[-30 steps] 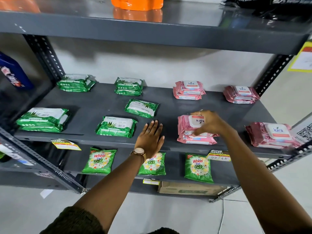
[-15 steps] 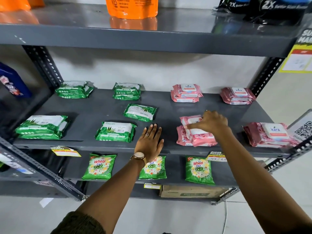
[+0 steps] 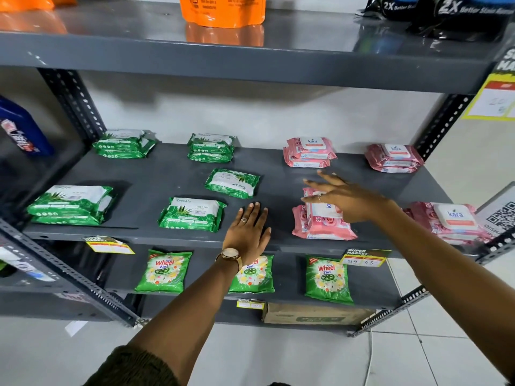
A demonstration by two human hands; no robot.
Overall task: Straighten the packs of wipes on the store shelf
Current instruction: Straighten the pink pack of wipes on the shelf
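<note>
Green and pink packs of wipes lie on the grey middle shelf (image 3: 172, 176). A small stack of pink packs (image 3: 320, 224) sits near the front edge, its top pack turned askew. My right hand (image 3: 342, 197) hovers over that stack with fingers spread, holding nothing. Flat on the shelf, my left hand (image 3: 248, 232) rests palm down between a green pack (image 3: 192, 213) and the pink stack. A single green pack (image 3: 232, 182) lies tilted behind it. Other green stacks (image 3: 71, 203) and pink stacks (image 3: 309, 151) stand at the left and back.
Another pink stack (image 3: 448, 221) sits at the front right edge. Green detergent pouches (image 3: 164, 271) stand on the shelf below, with a cardboard box (image 3: 315, 314) under them. An orange pouch (image 3: 223, 9) and black bags are on the top shelf. A blue bottle (image 3: 22, 129) stands far left.
My right hand has let go of the top pink pack, which turned askew on its stack, and lifted with fingers spread. My left hand has stayed flat on the shelf.
</note>
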